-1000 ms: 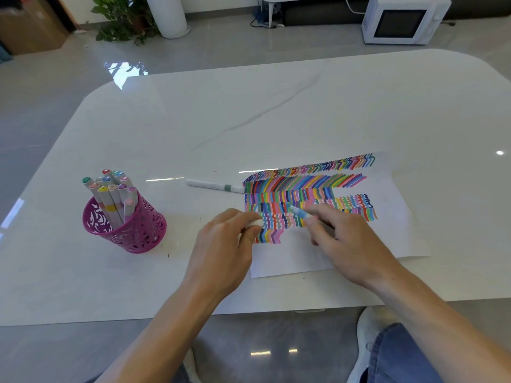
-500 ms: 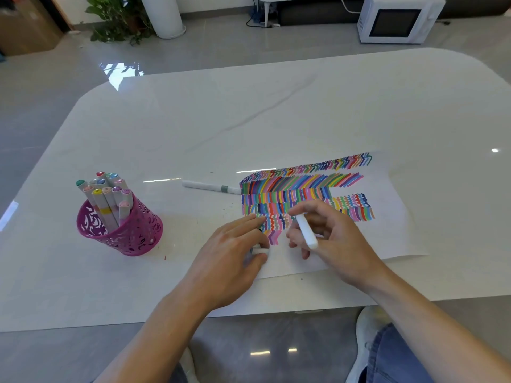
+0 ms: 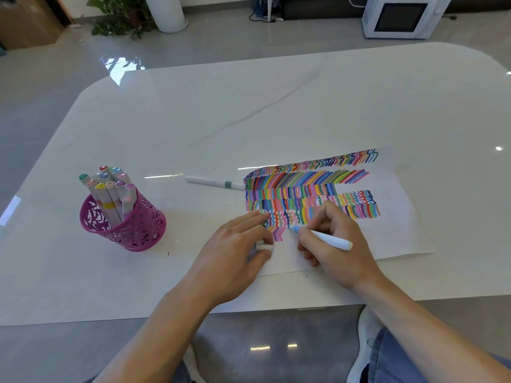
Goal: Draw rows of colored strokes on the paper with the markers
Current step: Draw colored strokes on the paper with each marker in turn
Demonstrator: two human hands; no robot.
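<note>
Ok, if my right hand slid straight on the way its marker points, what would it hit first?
Probably the left hand, pinching a cap, its fingertips just beyond the pink strokes; the right hand aims the marker that way. Height unclear.

I see white paper (image 3: pixel 387 239) flat, coloured stroke rows across its top; blue marker (image 3: pixel 323 237) slanted, tip touching it; white cap (image 3: pixel 264 247) at its left edge
</note>
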